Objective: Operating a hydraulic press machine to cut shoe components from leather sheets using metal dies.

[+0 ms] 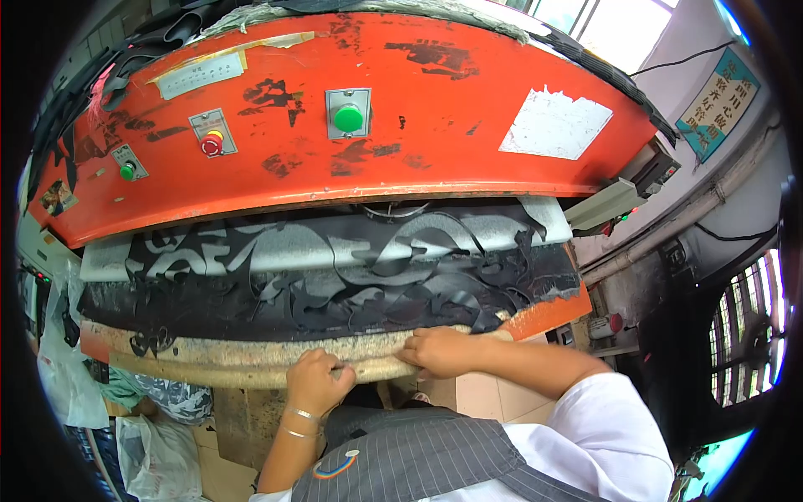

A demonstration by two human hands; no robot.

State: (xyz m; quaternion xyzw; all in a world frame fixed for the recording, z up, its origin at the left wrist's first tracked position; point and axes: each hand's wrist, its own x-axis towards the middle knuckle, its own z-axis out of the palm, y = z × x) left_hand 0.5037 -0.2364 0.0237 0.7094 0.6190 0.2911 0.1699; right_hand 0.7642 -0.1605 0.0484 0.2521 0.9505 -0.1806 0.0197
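Note:
A long worn tan padded edge [226, 356] runs along the front of the press bed. My left hand [318, 381], with bracelets at the wrist, is closed over this edge near its middle. Further right, my right hand [439, 350] has its fingers bent over the same edge. Behind both hands, cut black sheet scraps [360, 293] lie in curled strips and pieces across the bed. A pale board [293, 251] shows through gaps in the cut black sheet. The undersides of my hands are hidden.
Above the bed is the red press head [452, 134], with a large green button [348, 119], a red knob [212, 144] and a small green button [128, 171]. Plastic bags [157, 456] lie at the lower left. A pipe [669, 230] runs along the right wall.

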